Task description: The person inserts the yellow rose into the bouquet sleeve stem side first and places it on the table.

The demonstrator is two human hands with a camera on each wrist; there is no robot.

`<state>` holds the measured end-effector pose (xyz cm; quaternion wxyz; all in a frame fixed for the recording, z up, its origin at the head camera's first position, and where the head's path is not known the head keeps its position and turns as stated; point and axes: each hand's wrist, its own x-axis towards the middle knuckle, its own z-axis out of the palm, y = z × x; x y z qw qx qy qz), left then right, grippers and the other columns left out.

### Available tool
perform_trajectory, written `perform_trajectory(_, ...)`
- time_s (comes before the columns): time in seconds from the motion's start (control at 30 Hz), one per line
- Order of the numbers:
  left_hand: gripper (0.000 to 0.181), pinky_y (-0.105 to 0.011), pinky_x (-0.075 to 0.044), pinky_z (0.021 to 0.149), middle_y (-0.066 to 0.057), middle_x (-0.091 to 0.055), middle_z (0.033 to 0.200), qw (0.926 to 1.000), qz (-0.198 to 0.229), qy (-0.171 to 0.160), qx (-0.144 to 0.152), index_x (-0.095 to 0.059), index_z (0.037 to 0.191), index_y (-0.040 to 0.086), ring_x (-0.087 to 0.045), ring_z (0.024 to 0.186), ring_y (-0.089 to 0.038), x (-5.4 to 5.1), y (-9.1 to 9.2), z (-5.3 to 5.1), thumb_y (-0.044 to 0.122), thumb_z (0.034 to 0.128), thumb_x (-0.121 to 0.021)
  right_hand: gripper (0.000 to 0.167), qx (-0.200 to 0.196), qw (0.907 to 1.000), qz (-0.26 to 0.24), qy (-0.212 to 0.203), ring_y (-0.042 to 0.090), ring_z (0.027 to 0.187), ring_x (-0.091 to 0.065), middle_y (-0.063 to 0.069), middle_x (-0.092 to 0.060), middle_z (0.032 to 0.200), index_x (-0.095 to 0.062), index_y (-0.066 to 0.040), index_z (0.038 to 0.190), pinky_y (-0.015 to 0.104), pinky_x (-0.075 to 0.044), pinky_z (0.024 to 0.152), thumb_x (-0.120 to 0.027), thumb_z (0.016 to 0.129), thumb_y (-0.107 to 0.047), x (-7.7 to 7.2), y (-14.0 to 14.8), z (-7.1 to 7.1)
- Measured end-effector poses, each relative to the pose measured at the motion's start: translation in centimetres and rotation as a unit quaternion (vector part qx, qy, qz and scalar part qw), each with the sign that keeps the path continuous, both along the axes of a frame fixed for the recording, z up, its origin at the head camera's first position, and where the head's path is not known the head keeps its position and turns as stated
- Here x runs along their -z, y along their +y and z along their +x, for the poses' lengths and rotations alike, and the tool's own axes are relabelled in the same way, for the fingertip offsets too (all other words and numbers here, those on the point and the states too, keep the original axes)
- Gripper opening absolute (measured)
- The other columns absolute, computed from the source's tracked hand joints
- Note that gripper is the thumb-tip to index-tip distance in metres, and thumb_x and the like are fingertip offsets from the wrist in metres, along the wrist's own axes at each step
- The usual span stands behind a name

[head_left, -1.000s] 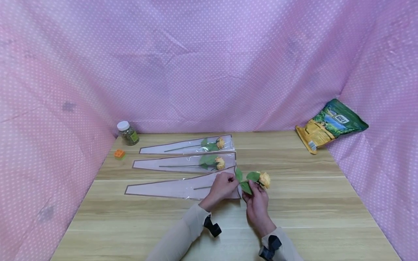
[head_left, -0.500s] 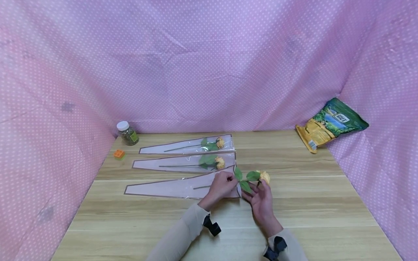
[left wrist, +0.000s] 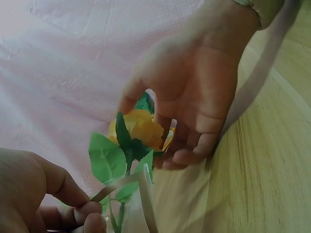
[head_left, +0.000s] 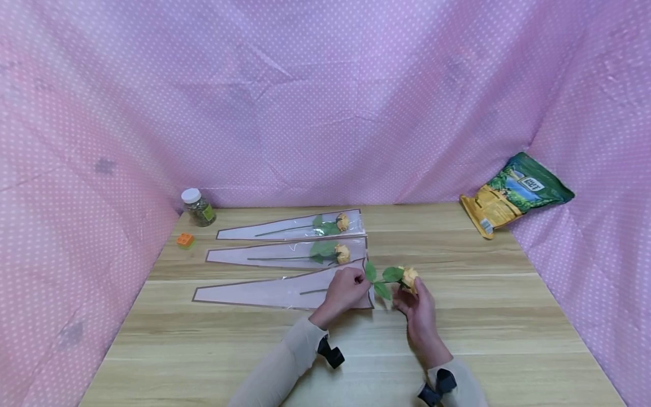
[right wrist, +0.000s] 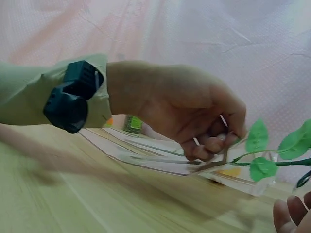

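Observation:
My left hand [head_left: 347, 291] pinches the brown-bordered edge at the wide mouth of the nearest clear flower sleeve [head_left: 244, 295]. In the left wrist view the raised sleeve edge [left wrist: 144, 194] shows beside those fingers. A yellow rose [head_left: 408, 279] lies with its stem inside this sleeve, while its bloom and green leaves [right wrist: 257, 136] are outside the mouth. My right hand [head_left: 421, 316] holds the rose at the bloom, thumb on one side and curled fingers on the other. Part of the stem is hidden behind my left hand.
Two similar sleeves, the middle one [head_left: 231, 256] and the far one [head_left: 239, 232], each contain a yellow rose. A white-lidded jar [head_left: 200, 209] and an orange-green toy block [head_left: 185, 241] are at the left. A green-yellow bag [head_left: 516, 195] leans at the back right.
My right hand has moved right, from the leaves and stem to the bloom, which has shifted slightly left. My left hand stays at the sleeve mouth.

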<state>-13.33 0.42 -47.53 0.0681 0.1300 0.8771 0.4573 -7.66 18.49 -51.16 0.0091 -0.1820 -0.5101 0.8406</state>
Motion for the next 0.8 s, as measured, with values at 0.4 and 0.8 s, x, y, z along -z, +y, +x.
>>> perform_trajectory(0.4,0.017,-0.019,-0.031,0.047,0.008,-0.052,0.057,0.9994,-0.027,0.021,0.006,-0.066,0.066,0.01,-0.042,0.05,-0.004,-0.31,0.28,0.33,0.01,0.082,-0.059,0.021,0.008,0.9968,0.062,-0.05,0.003,0.068,-0.06,-0.015,-0.064,0.08,-0.05,-0.024,0.114,0.02,-0.048,0.055,-0.05,0.103,-0.042,-0.56,1.12,-0.58)
perform_trajectory(0.8,0.019,-0.019,-0.029,0.047,0.009,-0.047,0.055,0.9991,-0.028,0.03,0.012,-0.062,0.062,0.011,-0.04,0.049,-0.004,-0.5,0.52,0.43,0.01,0.0813,-0.058,0.02,-0.009,0.9928,0.109,-0.05,0.003,0.07,-0.063,-0.017,-0.065,0.083,-0.053,-0.024,0.112,0.021,-0.048,0.056,-0.051,0.103,-0.041,-0.91,0.19,-0.5)
